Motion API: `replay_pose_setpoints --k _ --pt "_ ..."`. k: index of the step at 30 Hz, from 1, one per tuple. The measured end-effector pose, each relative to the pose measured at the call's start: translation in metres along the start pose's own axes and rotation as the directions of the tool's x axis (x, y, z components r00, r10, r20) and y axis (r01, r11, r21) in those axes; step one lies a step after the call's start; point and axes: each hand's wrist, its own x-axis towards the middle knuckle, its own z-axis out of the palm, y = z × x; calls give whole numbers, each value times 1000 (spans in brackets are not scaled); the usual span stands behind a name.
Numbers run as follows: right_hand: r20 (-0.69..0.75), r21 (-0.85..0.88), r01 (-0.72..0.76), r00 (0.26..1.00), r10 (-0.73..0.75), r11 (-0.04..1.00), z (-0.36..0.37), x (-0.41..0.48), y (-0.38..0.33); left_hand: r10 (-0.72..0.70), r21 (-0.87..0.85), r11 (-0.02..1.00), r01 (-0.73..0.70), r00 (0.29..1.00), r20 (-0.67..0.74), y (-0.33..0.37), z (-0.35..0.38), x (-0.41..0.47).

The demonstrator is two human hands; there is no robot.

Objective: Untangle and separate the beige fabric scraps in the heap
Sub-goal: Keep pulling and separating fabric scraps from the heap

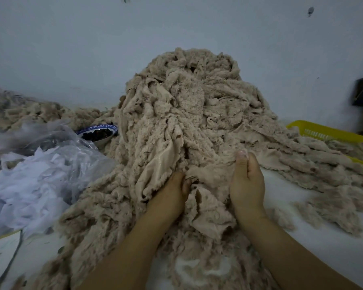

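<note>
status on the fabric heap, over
left hand fingers buried in beige heap, grip hidden. right hand pinching a scrap. heap all tangled, nothing separated yet. strands spill over yellow basket, right side.

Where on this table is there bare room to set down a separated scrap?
Bare white table lies right of the right hand, bordered by loose scraps trailing from the yellow basket. Crowded: the heap ahead, white scraps and bowl left.
</note>
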Motion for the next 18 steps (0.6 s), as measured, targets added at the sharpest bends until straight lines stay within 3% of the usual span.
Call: replay_pose_setpoints --k 6,8,11,13,16,18 --pt "18 22 -22 1000 22 1000 -2 7 1 32 -42 998 -39 987 -156 -2 0 2" --pt "85 13 -83 993 82 996 -4 11 3 141 -38 988 -149 975 -171 -1 -2 0" --pt "138 21 -155 979 151 988 -5 12 7 364 -21 922 -386 885 -289 14 -1 -9" --pt "166 9 -135 977 132 991 -5 8 4 382 -200 880 -432 891 -245 28 4 -16" --pt "261 -97 -23 964 48 995 -2 -3 -3 208 -589 785 -193 977 -43 38 8 -22" --pt "320 -89 46 947 -15 995 0 -9 -6 -7 -667 745 20 1000 22 35 8 -19"
